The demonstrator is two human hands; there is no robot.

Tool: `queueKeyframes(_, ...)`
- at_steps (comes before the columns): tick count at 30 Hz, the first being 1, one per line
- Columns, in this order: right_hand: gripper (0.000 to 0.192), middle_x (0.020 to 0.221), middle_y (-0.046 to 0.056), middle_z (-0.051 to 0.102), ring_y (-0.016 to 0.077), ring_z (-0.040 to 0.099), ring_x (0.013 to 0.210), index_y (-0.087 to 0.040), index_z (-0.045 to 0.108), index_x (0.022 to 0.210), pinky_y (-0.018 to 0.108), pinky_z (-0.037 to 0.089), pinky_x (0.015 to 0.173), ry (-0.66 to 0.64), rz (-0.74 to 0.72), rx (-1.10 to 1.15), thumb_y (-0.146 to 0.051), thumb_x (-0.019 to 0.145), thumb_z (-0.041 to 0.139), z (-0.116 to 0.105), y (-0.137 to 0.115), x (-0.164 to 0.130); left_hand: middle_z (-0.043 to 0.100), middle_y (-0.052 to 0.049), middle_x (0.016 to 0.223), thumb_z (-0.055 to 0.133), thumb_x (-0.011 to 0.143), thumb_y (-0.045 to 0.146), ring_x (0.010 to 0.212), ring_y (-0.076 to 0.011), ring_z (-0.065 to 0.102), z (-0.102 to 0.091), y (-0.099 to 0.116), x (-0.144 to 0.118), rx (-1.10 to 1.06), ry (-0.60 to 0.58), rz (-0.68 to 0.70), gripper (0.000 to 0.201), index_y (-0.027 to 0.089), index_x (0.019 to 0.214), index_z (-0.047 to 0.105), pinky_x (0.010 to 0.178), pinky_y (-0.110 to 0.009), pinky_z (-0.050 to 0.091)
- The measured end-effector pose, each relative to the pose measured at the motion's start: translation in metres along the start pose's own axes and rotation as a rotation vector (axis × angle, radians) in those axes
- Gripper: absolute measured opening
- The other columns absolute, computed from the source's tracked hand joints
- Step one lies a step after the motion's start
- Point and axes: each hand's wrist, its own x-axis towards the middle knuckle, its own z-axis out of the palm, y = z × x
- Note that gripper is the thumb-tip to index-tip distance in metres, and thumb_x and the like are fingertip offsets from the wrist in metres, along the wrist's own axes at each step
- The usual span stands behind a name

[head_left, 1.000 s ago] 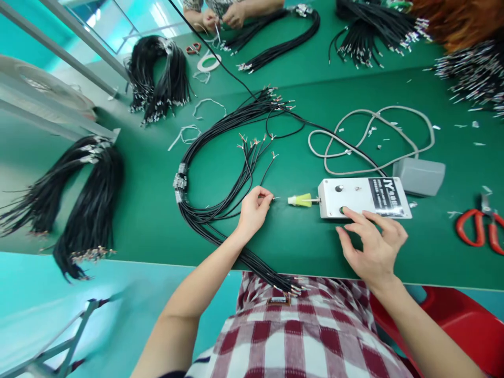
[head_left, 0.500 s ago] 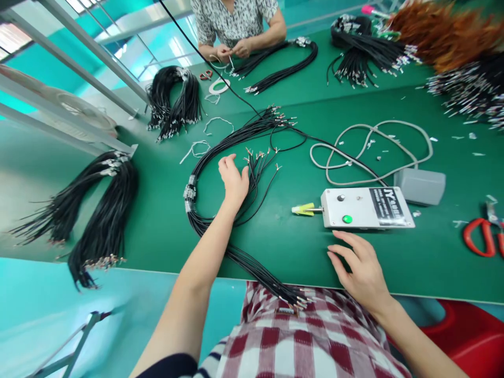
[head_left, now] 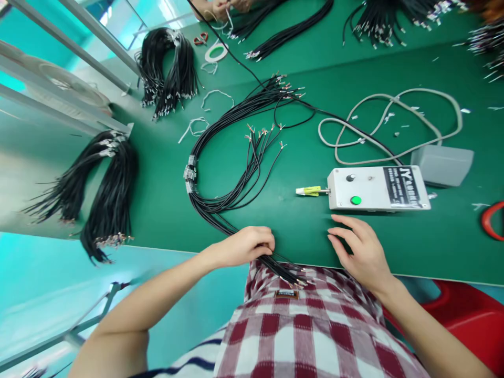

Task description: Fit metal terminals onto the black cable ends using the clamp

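Left hand (head_left: 246, 245) on wire bundle (head_left: 220, 205) (loose)

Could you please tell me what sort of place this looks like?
Most likely a wire-harness assembly bench in a workshop or factory: bundles of black wires with stripped ends lie over a green worktable, a small white control box stands ready, and another person's hands work opposite.

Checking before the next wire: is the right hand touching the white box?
Apart. The head view shows green table between the right hand and the white box.
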Motion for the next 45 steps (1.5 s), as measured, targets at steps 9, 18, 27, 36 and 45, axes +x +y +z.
queueKeyframes(9,0.013,0.105,0.005,0.073,0.02,0.068,0.099,-0.025,0.066,0.106,0.037,0.053,0.091,0.025,0.414,0.504,-0.023,0.094,0.063,0.002,-0.019,0.011,0.063,-0.004,0.097,0.051,0.096,0.02,0.083,-0.0148,0.058,0.004,0.041,0.038,-0.108,0.31,0.08,0.007,0.019,0.101,0.056,0.076,-0.026,0.048)
queueKeyframes(18,0.02,0.08,0.001,0.071,0.0156,0.066,0.078,-0.024,0.073,0.093,0.029,0.053,0.077,0.026,0.777,1.071,-0.043,0.091,0.067,0.002,-0.03,0.027,0.066,-0.005,0.086,0.054,0.096,0.016,0.081,-0.0151,0.061,0.026,0.047,0.064,-0.151,0.599,0.121,0.012,0.017,0.091,0.064,0.074,-0.026,0.048)
queueKeyframes(27,0.022,0.079,0.0,0.07,0.0133,0.062,0.073,-0.025,0.074,0.091,0.027,0.05,0.072,0.038,0.818,1.264,-0.047,0.085,0.073,0.008,-0.045,0.038,0.059,-0.001,0.074,0.065,0.087,0.013,0.066,-0.012,0.058,0.037,0.051,0.063,-0.254,0.794,0.016,0.011,0.017,0.077,0.063,0.058,-0.023,0.049)
queueKeyframes(36,0.014,0.076,-0.001,0.071,0.0099,0.056,0.06,-0.024,0.074,0.081,0.025,0.049,0.06,0.163,0.851,1.244,-0.036,0.077,0.081,0.026,-0.054,0.044,0.056,0.0,0.079,0.065,0.087,0.02,0.055,-0.0077,0.061,0.04,0.048,0.063,-0.526,0.768,-0.056,0.01,0.016,0.079,0.062,0.049,-0.02,0.052)
queueKeyframes(45,0.02,0.076,0.001,0.069,0.0125,0.057,0.06,-0.023,0.07,0.086,0.029,0.053,0.06,0.139,0.858,1.093,-0.042,0.081,0.075,0.026,-0.062,0.043,0.059,0.002,0.061,0.074,0.08,0.033,0.044,-0.0075,0.056,0.036,0.043,0.067,-0.871,0.701,-0.154,0.024,0.015,0.078,0.058,0.043,-0.019,0.043)
